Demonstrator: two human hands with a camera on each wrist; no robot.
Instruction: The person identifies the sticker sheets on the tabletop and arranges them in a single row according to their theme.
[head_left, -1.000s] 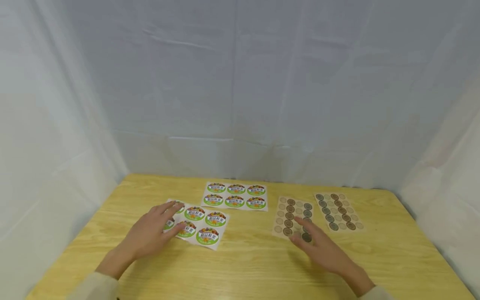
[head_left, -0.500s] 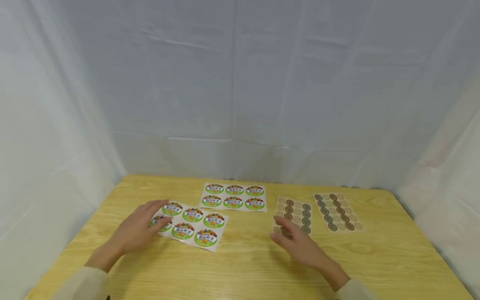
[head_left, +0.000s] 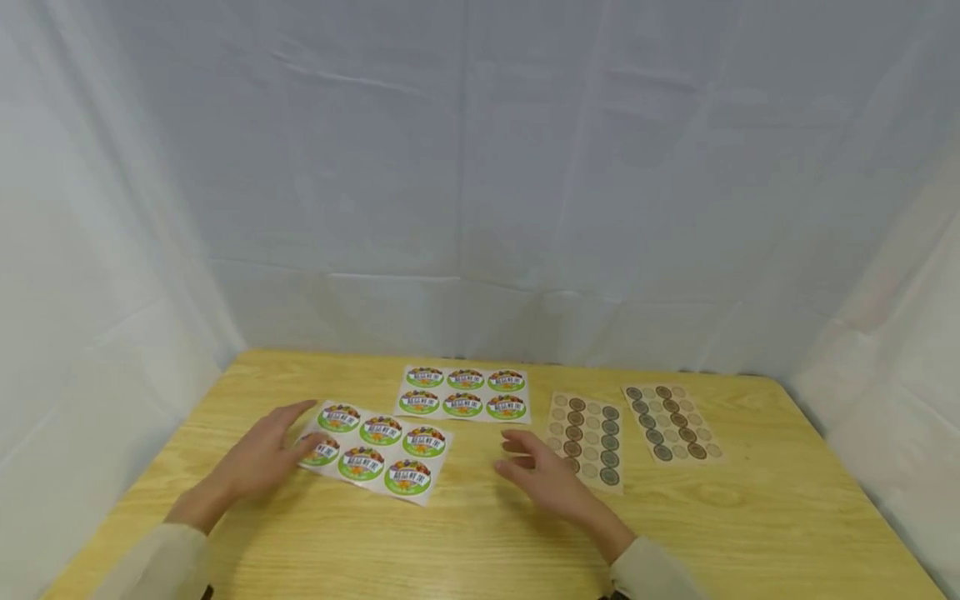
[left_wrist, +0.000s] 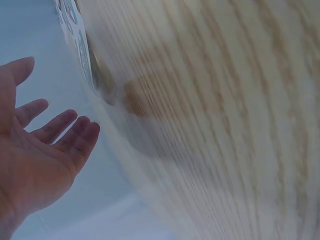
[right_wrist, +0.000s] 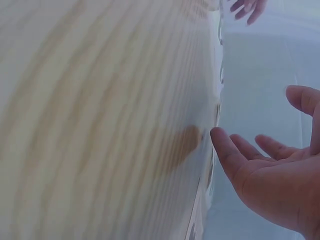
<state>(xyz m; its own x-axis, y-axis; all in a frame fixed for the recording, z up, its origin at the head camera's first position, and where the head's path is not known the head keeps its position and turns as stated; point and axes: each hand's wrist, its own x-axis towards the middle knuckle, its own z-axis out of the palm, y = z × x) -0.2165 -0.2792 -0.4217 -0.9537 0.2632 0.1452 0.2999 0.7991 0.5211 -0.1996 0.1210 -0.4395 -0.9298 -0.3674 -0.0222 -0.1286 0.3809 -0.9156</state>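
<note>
My left hand (head_left: 258, 457) hovers at the left end of a white sticker sheet (head_left: 390, 490) with round fruit labels, its fingers loosely bent and gripping nothing. In the left wrist view, that hand (left_wrist: 47, 150) shows a gap between thumb and fingers. My right hand (head_left: 551, 479) hangs over the wood between this sheet and a beige sheet of small round stickers (head_left: 592, 442), nearest the beige one. The right wrist view shows the right hand (right_wrist: 270, 165) with relaxed, parted fingers and nothing in them.
A second fruit-label sheet (head_left: 463, 393) lies flat near the back of the wooden table (head_left: 420, 558). Another beige sticker sheet (head_left: 672, 422) lies at the right. White cloth (head_left: 480, 208) hangs behind the table and along both sides.
My right hand has moved left, off the beige sheet, uncovering its stickers. My left hand has drawn back to the left, so more of the near fruit-label sheet shows. The sheets lie as before.
</note>
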